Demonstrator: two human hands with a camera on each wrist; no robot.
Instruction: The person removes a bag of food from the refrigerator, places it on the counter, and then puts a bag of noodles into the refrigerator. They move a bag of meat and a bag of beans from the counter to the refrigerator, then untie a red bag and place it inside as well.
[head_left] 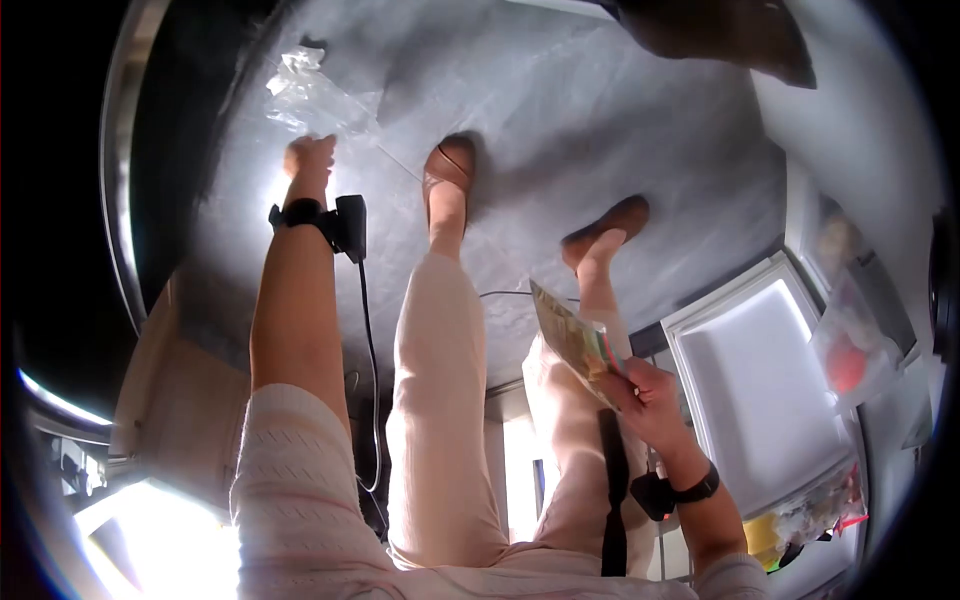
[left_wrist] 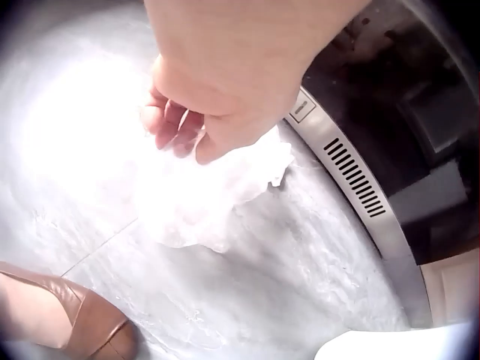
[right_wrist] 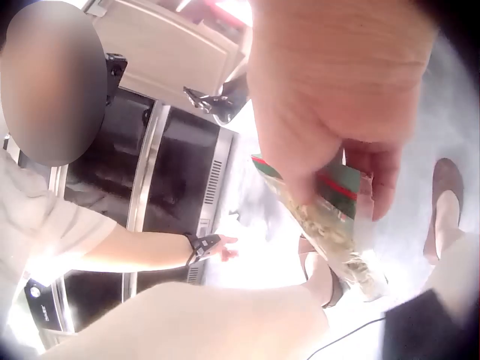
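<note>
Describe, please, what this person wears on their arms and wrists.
Each wrist carries a black strap with a small black camera unit: the left wrist camera trails a thin black cable down the arm, the right wrist camera sits beside a dark band. Both forearms are bare; pale pink knit sleeves begin above the elbows.

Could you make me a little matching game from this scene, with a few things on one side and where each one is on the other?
Things:
1. clear plastic wrapper
2. food packet
3. brown shoe
4. left hand

Places:
A. on the person's foot, on the grey floor
B. held in the right hand
C. lying crumpled on the floor by the oven
D. reaching down to the wrapper

Pairs: 1-C, 2-B, 3-A, 4-D
</note>
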